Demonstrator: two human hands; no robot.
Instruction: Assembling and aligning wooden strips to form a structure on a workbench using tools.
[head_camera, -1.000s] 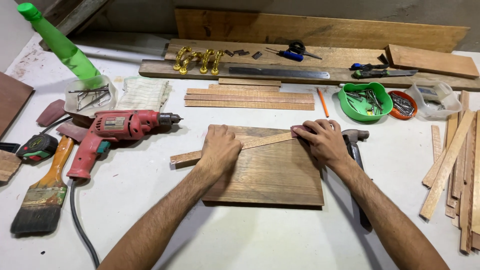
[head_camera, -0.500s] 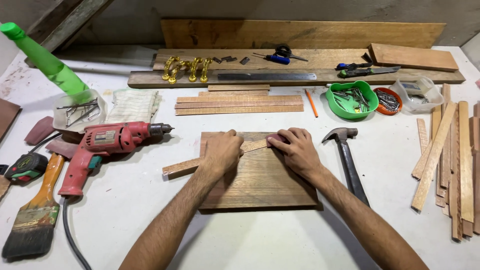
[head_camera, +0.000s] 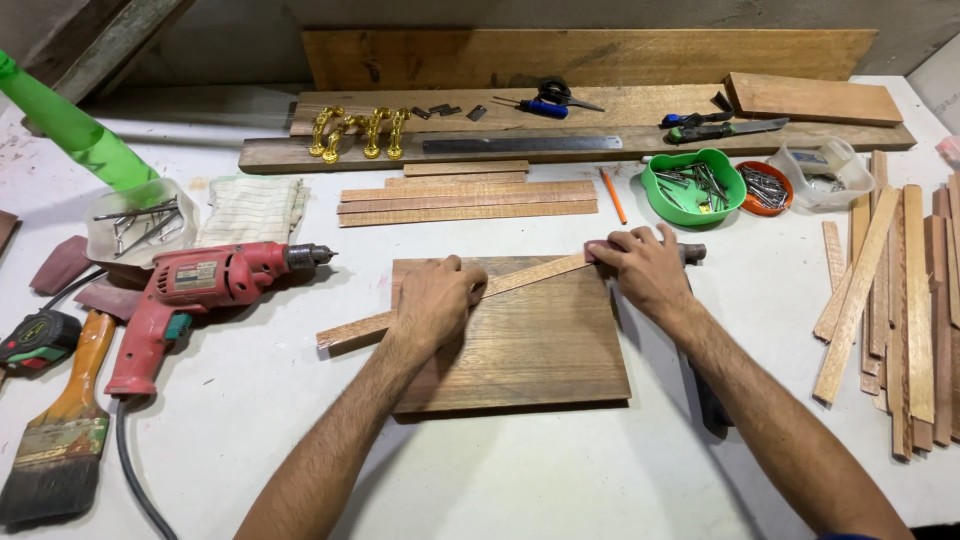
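A brown wooden board (head_camera: 530, 350) lies flat in front of me. A thin, pale wooden strip (head_camera: 350, 332) crosses its top edge at a slant and sticks out past the left side. My left hand (head_camera: 435, 300) presses down on the strip near the board's top left. My right hand (head_camera: 645, 272) is at the strip's right end, fingers closed on a small reddish-brown piece (head_camera: 597, 249) that looks like sandpaper. A hammer (head_camera: 710, 405) lies under my right forearm, its head (head_camera: 694, 252) just behind the hand.
A red drill (head_camera: 200, 290), paintbrush (head_camera: 60, 440) and tape measure (head_camera: 35, 340) lie left. Behind are stacked strips (head_camera: 465, 195), a pencil (head_camera: 612, 195), a green bowl (head_camera: 695, 185) of screws, brass handles (head_camera: 360, 130) and a steel ruler (head_camera: 520, 145). More strips (head_camera: 900, 300) pile at right.
My right hand slid left along the strip, then back to its right end. My left hand stayed pressed on the strip.
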